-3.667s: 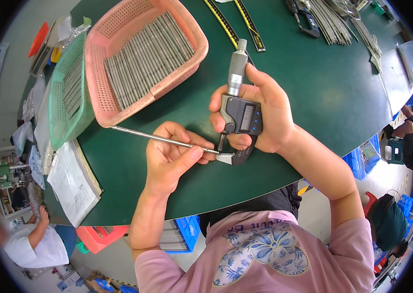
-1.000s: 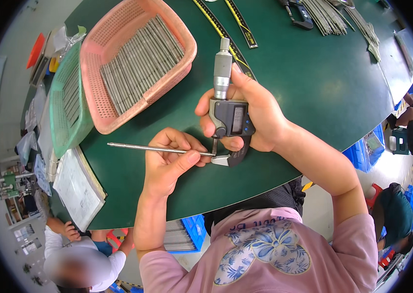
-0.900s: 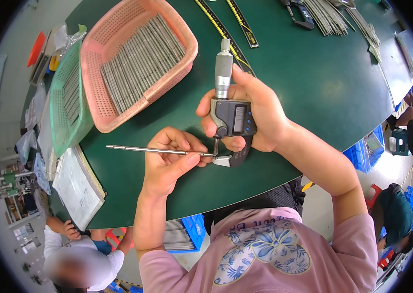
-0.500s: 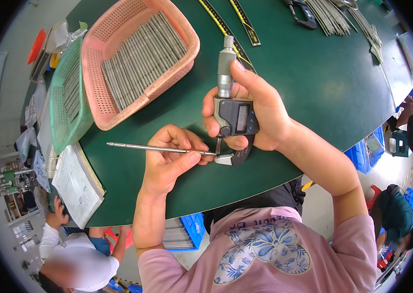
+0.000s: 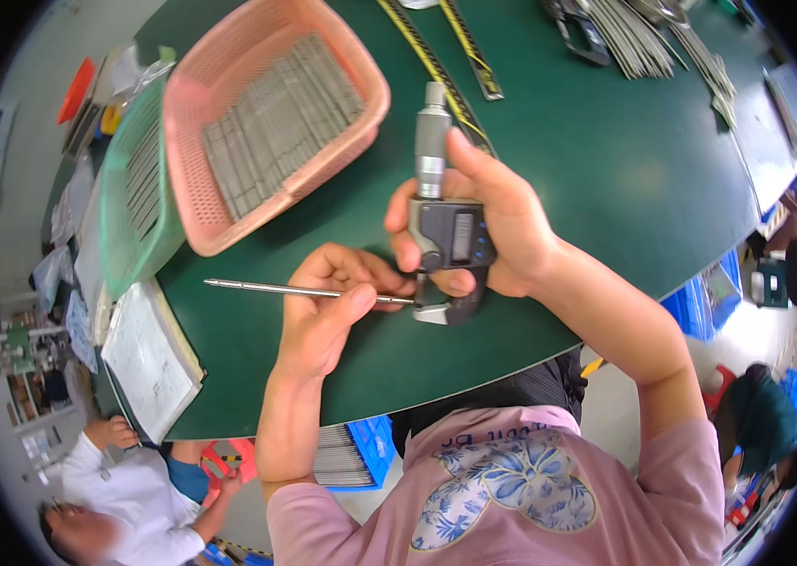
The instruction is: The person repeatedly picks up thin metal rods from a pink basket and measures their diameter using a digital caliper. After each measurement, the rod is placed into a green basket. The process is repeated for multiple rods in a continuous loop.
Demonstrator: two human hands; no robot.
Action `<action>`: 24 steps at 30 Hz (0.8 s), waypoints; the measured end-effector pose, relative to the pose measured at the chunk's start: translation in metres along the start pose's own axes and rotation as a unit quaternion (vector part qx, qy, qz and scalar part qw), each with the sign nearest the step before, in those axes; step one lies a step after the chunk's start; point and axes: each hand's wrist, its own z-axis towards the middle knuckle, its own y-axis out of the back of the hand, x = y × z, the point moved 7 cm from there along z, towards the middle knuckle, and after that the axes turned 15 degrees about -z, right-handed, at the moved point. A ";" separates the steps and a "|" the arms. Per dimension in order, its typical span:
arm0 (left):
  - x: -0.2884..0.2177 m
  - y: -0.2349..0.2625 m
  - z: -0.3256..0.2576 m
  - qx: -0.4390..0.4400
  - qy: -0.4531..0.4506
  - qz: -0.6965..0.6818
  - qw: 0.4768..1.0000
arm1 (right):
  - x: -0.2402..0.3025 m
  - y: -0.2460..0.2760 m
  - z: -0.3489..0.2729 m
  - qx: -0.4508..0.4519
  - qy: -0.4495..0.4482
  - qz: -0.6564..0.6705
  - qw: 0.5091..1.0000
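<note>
Rod (image 5: pixel 262 287) pinched in left hand (image 5: pixel 323 307), end at micrometer (image 5: pixel 446 231) clasped in right hand (image 5: pixel 512 217), above the bench's (image 5: pixel 606 208) near edge, apparently mid-check, with rods (image 5: pixel 276 127) in basket (image 5: pixel 193 193) not tellably done or pending.

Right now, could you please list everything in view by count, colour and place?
micrometer: one, grey, centre
rod: one, silver, end by micrometer
basket: one, pink, table's left, holding rods
second basket: one, green, further left
strips: two, black-yellow, beyond micrometer
tool: one, black, upper right
loose rods: many, grey, beside tool
papers: one stack, white, lower left
table: one, green, centre
crates: several, blue, beyond table edge
co-workers: at least two, white and green, lower corners
left hand: one, bare, holding rod
right hand: one, bare, holding micrometer
</note>
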 end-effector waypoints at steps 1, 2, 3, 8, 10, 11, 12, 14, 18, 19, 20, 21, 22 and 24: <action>-0.004 0.000 0.000 0.009 -0.017 -0.035 0.999 | -0.001 -0.001 0.000 -0.007 -0.009 0.005 1.000; -0.009 0.004 0.000 0.014 -0.038 -0.064 0.997 | -0.001 -0.004 0.002 -0.007 -0.019 0.011 1.000; -0.008 0.012 -0.003 0.021 -0.029 -0.087 0.996 | 0.001 -0.006 0.000 0.000 -0.004 0.012 1.000; -0.004 0.001 -0.018 0.041 0.161 0.031 0.986 | 0.024 0.000 -0.010 -0.082 0.138 -0.124 0.979; -0.002 -0.005 -0.022 0.066 0.184 0.054 0.979 | 0.026 0.002 -0.010 -0.088 0.162 -0.130 0.974; -0.001 -0.006 -0.023 0.068 0.185 0.065 0.978 | 0.027 0.004 -0.011 -0.099 0.173 -0.134 0.971; -0.001 -0.006 -0.024 0.071 0.188 0.077 0.977 | 0.025 0.002 -0.008 -0.092 0.166 -0.132 0.973; 0.000 -0.005 -0.024 0.067 0.195 0.102 0.973 | 0.023 0.006 -0.010 -0.103 0.154 -0.133 0.974; 0.002 0.000 -0.028 0.063 0.237 0.145 0.959 | 0.021 0.006 -0.007 -0.107 0.131 -0.176 0.970; 0.002 0.001 -0.029 0.059 0.241 0.159 0.955 | 0.021 0.006 -0.007 -0.103 0.127 -0.186 0.969; 0.003 0.001 -0.028 0.054 0.246 0.173 0.952 | 0.020 0.007 -0.006 -0.100 0.123 -0.197 0.968; 0.003 -0.002 -0.028 0.056 0.264 0.166 0.949 | 0.022 0.005 -0.007 -0.092 0.135 -0.199 0.966; 0.002 -0.003 -0.027 0.064 0.253 0.158 0.952 | 0.023 0.005 -0.007 -0.089 0.137 -0.204 0.965; -0.003 -0.002 -0.026 0.080 0.232 0.140 0.959 | 0.024 0.007 -0.009 -0.082 0.139 -0.216 0.963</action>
